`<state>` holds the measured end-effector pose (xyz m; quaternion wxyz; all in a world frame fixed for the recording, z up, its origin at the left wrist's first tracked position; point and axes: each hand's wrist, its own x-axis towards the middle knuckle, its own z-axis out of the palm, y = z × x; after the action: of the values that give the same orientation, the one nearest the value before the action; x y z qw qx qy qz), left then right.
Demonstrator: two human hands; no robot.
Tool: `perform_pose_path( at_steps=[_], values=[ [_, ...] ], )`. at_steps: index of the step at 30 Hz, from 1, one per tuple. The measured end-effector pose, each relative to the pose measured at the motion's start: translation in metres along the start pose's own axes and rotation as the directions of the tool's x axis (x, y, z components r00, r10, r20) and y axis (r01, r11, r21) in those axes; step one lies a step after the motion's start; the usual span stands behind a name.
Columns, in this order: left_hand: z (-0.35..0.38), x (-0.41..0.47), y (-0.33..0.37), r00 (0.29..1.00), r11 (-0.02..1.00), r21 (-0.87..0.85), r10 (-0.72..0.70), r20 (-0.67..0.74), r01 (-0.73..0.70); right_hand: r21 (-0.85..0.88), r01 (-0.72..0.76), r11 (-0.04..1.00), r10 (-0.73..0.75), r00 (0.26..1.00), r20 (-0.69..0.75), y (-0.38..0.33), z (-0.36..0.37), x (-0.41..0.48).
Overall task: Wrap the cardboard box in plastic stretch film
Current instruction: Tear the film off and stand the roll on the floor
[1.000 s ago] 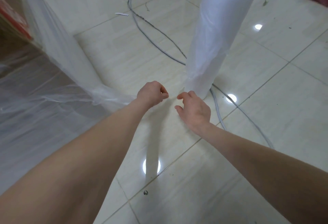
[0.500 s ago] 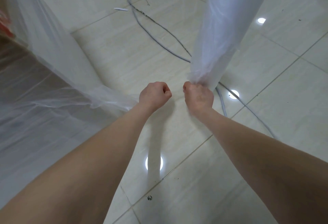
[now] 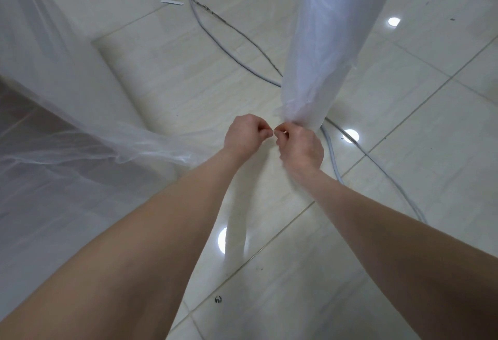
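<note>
Head-camera view, looking down along two bare forearms that reach forward over a glossy cream tiled floor [image 3: 404, 124].

The left hand [image 3: 246, 136] and the right hand [image 3: 303, 147] meet knuckle to knuckle at the centre of the view, almost touching. Both sets of fingers are curled in tight, thumb against forefinger. The left fingers [image 3: 265, 130] pinch the gathered end of a sheet of clear stretch film [image 3: 89, 135], which fans out wide to the left. The right fingers [image 3: 283, 135] pinch crumpled loose film at the foot of a tall white roll [image 3: 326, 43]. The roll stands upright on the floor just beyond the right hand, and its top runs out of view.

At the far left the cardboard box [image 3: 29, 129] shows only as a dull brown surface, veiled by the film draped over it and well apart from the roll.

Grey cables [image 3: 215, 35] trail across the tiles behind the hands and pass beside the base of the roll. Round ceiling-light reflections [image 3: 350, 135] glint on the floor.
</note>
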<state>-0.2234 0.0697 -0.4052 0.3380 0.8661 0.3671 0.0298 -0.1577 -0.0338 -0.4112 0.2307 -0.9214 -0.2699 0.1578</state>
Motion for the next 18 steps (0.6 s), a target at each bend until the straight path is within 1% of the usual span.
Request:
perform_pose_path(
  at_steps=[5, 8, 11, 14, 16, 18],
  values=[
    [-0.004, 0.000, -0.003, 0.997, 0.991, -0.125, -0.059, -0.045, 0.053, 0.279, -0.149, 0.949, 0.158, 0.987, -0.010, -0.003, 0.006, -0.008],
    [-0.008, 0.001, -0.004, 0.988, 0.982, -0.156, -0.124, -0.090, 0.109, 0.380, -0.214, 0.900, 0.230, 0.973, 0.002, -0.003, 0.004, -0.012],
    [-0.013, 0.004, -0.008, 0.970, 0.970, -0.168, -0.199, -0.140, 0.174, 0.406, -0.241, 0.882, 0.264, 0.965, 0.000, -0.001, 0.005, -0.014],
    [-0.017, 0.005, -0.014, 0.954, 0.961, -0.163, -0.250, -0.163, 0.224, 0.393, -0.244, 0.887, 0.265, 0.964, 0.000, -0.001, 0.006, -0.014],
    [-0.018, 0.003, -0.016, 0.953, 0.962, -0.136, -0.257, -0.159, 0.237, 0.390, -0.253, 0.885, 0.272, 0.962, 0.006, -0.001, 0.006, -0.013],
    [-0.020, 0.000, -0.015, 0.965, 0.970, -0.119, -0.227, -0.128, 0.212, 0.377, -0.250, 0.892, 0.267, 0.964, 0.007, -0.001, 0.006, -0.012]
  ],
)
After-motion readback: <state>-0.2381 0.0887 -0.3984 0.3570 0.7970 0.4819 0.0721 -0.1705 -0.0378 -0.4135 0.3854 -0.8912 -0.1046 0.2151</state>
